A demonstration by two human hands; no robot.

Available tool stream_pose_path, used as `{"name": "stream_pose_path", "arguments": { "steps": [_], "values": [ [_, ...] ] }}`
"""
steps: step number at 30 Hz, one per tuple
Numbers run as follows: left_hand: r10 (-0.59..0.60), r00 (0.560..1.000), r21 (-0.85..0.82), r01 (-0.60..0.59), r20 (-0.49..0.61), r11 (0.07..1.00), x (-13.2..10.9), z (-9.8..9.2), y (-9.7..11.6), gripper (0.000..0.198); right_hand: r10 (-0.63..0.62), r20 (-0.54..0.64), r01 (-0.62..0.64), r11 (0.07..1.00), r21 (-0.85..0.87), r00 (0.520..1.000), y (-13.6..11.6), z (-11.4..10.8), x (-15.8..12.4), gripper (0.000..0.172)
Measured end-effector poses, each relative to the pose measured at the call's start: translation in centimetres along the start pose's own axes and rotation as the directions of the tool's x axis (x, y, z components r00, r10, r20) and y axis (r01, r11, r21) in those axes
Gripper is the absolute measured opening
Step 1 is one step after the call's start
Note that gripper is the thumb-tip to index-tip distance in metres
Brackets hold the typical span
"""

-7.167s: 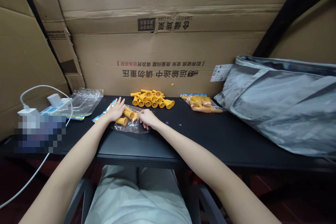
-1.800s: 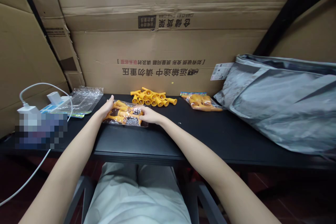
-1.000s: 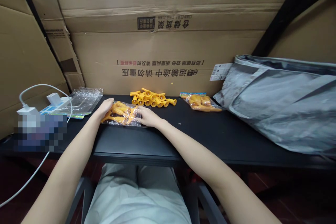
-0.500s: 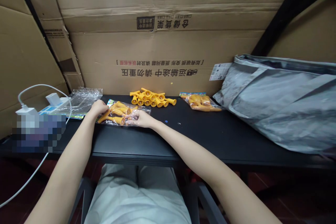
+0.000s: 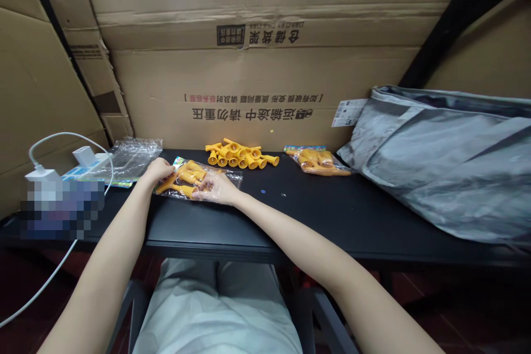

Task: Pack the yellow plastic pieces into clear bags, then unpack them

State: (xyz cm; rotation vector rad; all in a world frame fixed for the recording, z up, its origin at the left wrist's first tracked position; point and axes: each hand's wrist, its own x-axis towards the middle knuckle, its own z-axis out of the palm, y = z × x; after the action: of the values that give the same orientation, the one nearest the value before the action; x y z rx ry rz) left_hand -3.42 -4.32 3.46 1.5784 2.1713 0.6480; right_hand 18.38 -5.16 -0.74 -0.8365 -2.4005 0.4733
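Observation:
A clear plastic bag (image 5: 230, 177) with a colourful header at its left end lies on the black table in front of me. Several yellow horn-shaped plastic pieces (image 5: 188, 172) are inside it. My left hand (image 5: 159, 169) is closed on the bag's left end. At the right part of the bag, my right hand (image 5: 219, 187) has curled fingers against the film and the yellow pieces; whether the fingertips are inside the bag I cannot tell. Behind the bag is a loose pile of the same yellow pieces (image 5: 238, 156), touched by neither hand.
Another filled bag (image 5: 317, 161) lies at the back right, beside a large grey bag (image 5: 448, 160). Flat clear bags (image 5: 133, 156) lie at the left near white chargers (image 5: 43, 182) and a cable (image 5: 62, 260). A cardboard wall (image 5: 257, 72) borders the table's back.
My right hand has shifted slightly left, further over the yellow pieces in the bag. The yellow pieces have moved a little, and the bag's right end reaches slightly further right.

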Motion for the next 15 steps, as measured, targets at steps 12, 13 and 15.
{"name": "stream_pose_path", "arguments": {
  "steps": [12, 13, 15],
  "values": [
    [0.001, 1.000, 0.079, -0.001, -0.009, 0.997, -0.20, -0.06, 0.25, 0.013, -0.132, 0.077, 0.128, 0.990, 0.054, 0.988, -0.84, -0.27, 0.20, 0.021],
    [0.010, 1.000, 0.088, -0.009, -0.008, 0.996, -0.19, -0.06, 0.23, 0.013, -0.135, 0.069, 0.132, 0.990, 0.046, 0.988, -0.87, -0.12, 0.28, 0.022],
    [0.045, 0.999, 0.121, -0.042, -0.016, 0.992, -0.07, -0.04, 0.11, 0.016, -0.134, 0.054, 0.133, 0.991, 0.027, 0.989, -0.88, 0.24, 0.48, 0.022]
  ]
}}
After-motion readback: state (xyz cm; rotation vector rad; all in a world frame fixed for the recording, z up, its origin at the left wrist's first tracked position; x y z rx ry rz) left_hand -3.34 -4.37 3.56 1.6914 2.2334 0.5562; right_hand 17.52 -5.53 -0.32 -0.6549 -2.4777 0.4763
